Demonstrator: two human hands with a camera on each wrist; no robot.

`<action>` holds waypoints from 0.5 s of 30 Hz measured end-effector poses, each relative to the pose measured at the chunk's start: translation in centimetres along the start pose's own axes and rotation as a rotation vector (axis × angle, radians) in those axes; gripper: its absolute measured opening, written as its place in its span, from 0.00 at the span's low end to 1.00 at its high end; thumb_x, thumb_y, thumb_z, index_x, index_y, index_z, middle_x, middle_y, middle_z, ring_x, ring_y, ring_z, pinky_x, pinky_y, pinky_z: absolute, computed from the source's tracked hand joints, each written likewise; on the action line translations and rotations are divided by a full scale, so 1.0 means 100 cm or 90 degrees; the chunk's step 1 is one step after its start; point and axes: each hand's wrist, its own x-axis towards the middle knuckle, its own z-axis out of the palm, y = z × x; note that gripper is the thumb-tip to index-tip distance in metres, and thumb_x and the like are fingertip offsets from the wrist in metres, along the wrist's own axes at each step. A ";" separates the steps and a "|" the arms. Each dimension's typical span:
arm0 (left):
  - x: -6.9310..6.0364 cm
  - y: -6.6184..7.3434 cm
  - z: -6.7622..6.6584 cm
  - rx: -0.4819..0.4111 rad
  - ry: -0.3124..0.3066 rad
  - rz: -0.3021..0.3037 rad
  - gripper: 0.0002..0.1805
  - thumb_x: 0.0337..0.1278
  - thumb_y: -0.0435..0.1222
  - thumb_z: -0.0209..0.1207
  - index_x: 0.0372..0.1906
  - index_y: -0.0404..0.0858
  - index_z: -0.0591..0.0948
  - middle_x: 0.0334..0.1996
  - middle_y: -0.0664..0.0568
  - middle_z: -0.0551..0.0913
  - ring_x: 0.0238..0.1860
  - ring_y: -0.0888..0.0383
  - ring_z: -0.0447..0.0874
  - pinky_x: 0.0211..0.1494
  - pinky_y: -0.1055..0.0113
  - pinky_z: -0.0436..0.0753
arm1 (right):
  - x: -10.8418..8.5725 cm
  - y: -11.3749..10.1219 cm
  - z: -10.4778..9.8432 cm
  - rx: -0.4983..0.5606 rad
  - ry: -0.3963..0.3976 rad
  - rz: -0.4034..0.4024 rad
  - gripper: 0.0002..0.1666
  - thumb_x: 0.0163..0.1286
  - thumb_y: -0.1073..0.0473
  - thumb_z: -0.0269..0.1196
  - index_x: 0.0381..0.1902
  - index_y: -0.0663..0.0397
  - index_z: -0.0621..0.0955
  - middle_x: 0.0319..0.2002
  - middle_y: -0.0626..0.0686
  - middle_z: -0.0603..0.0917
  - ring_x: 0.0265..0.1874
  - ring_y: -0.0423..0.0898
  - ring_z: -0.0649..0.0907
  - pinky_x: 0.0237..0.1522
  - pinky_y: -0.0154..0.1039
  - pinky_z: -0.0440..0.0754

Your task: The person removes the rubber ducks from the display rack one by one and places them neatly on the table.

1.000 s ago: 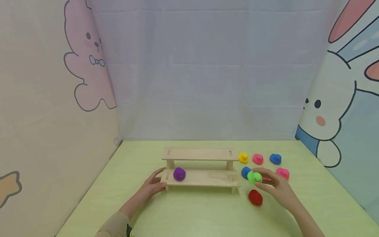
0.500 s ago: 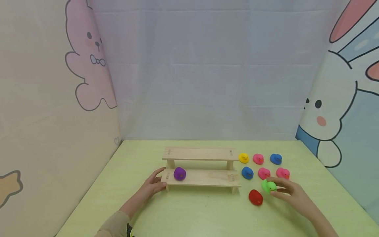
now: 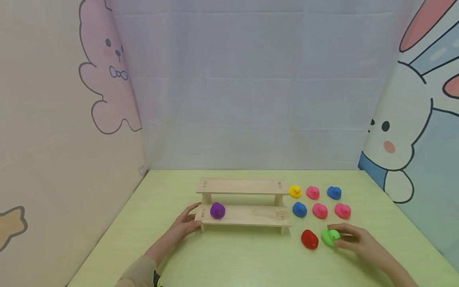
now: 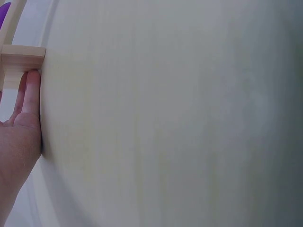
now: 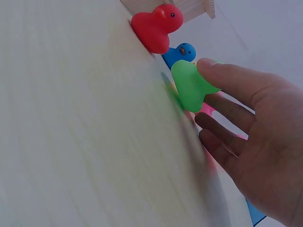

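Observation:
At the left end of the two-step wooden shelf, my left hand rests with thumb and fingers against the lower board. In the left wrist view, its visible fingers lie straight and reach a wooden leg. A purple rubber duck sits on the lower board. To the right, my right hand pinches a green rubber duck between thumb and fingers. The duck is low at the table, its base seemingly at the surface. Just left of it lies a red rubber duck.
Behind the green duck stand two rows of rubber ducks: blue, pink and pink in front; yellow, pink and blue at the back. Cloth walls enclose the pale green table.
My right hand has carried the green duck from beside the front blue duck rightward and toward me, then down beside the red duck. The left hand keeps its place at the shelf.

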 end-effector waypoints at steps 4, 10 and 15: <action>0.000 0.000 0.000 0.000 0.001 0.000 0.39 0.63 0.31 0.60 0.76 0.43 0.57 0.63 0.32 0.67 0.57 0.46 0.75 0.60 0.56 0.74 | 0.000 0.004 -0.003 -0.002 -0.022 -0.005 0.28 0.68 0.57 0.65 0.62 0.66 0.75 0.57 0.64 0.77 0.47 0.25 0.75 0.46 0.29 0.78; 0.000 0.000 0.001 -0.002 0.005 0.001 0.39 0.64 0.31 0.60 0.76 0.43 0.57 0.63 0.32 0.67 0.57 0.46 0.75 0.60 0.57 0.75 | 0.000 0.007 -0.004 0.003 -0.034 -0.022 0.28 0.68 0.59 0.65 0.62 0.66 0.75 0.57 0.65 0.77 0.47 0.26 0.74 0.47 0.28 0.78; 0.000 0.000 0.001 -0.003 0.007 0.003 0.39 0.63 0.30 0.60 0.76 0.42 0.57 0.62 0.32 0.68 0.56 0.46 0.76 0.59 0.57 0.75 | -0.001 0.015 -0.003 0.019 -0.023 -0.020 0.26 0.69 0.59 0.64 0.62 0.63 0.75 0.57 0.56 0.79 0.49 0.26 0.74 0.49 0.27 0.75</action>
